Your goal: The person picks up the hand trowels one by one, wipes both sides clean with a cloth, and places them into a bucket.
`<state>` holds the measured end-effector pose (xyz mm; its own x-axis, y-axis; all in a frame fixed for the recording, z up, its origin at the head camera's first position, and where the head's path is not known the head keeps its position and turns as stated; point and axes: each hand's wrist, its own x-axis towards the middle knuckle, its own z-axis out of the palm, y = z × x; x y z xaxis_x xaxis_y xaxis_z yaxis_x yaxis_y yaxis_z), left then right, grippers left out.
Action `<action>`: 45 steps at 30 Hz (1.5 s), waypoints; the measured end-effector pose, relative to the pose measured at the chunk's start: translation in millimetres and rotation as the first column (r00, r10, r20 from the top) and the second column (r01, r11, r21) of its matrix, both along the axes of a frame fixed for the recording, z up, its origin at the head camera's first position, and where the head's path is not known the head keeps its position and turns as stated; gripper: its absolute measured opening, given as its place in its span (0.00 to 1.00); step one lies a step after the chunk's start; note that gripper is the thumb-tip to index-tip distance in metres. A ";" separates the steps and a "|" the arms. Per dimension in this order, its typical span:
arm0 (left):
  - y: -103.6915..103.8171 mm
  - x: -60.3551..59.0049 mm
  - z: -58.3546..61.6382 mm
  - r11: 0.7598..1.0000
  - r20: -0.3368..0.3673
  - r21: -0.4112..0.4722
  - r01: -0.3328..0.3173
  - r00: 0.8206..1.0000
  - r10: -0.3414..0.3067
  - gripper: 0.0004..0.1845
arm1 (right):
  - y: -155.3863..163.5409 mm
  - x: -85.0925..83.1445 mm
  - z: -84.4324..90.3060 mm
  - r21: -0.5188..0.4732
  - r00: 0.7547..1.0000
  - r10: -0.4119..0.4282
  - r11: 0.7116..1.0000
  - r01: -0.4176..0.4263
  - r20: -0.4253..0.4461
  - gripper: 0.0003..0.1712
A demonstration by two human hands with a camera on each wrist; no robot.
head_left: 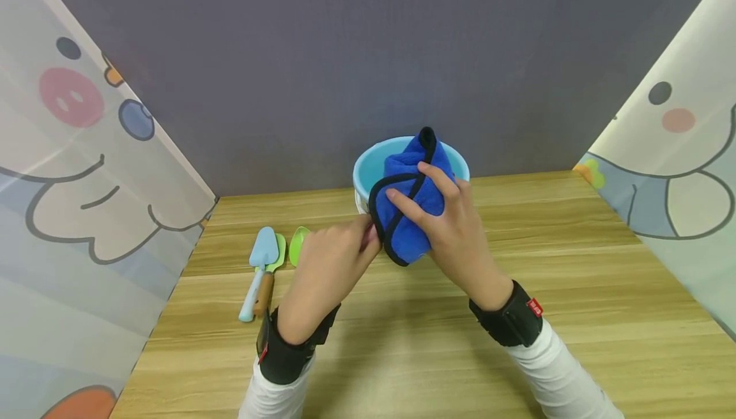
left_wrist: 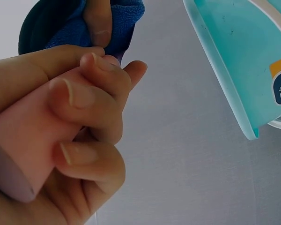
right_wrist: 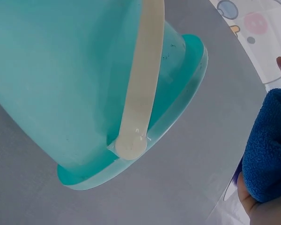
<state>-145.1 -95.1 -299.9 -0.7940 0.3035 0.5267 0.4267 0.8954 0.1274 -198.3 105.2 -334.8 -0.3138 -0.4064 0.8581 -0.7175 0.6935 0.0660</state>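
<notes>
My left hand (head_left: 330,253) grips a pink handle (left_wrist: 37,126), its fingers curled round it in the left wrist view. The far part of this pink-handled tool is hidden in a blue cloth (head_left: 411,237) with black edging, so I cannot tell its kind. My right hand (head_left: 462,237) holds the folded cloth from the right, thumb and fingers around it. Both hands are close together in front of a light blue bucket (head_left: 368,167), and the cloth overlaps the bucket's opening in the head view.
On the wooden table (head_left: 575,278), to the left, lie a light blue trowel (head_left: 264,246) and a green tool with a brown handle (head_left: 264,294). Another green tool (head_left: 297,244) is partly behind my left hand. A grey panel (head_left: 287,74) stands behind the bucket.
</notes>
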 end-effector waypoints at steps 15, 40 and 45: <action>0.1 -0.8 3.5 1.000 0.021 0.010 0.013 1.000 -0.013 0.17 | 5.9 -6.1 3.4 -0.136 0.999 0.013 0.991 -0.007 0.036 0.41; 2.4 0.6 2.5 0.995 0.069 0.103 0.016 0.997 -0.023 0.09 | 15.6 -8.0 6.3 -0.201 0.998 -0.011 0.979 0.023 0.057 0.38; 2.7 1.4 3.2 0.993 0.098 0.121 0.012 0.995 -0.024 0.10 | 15.0 -7.7 6.8 -0.225 0.999 -0.007 0.974 0.017 0.047 0.36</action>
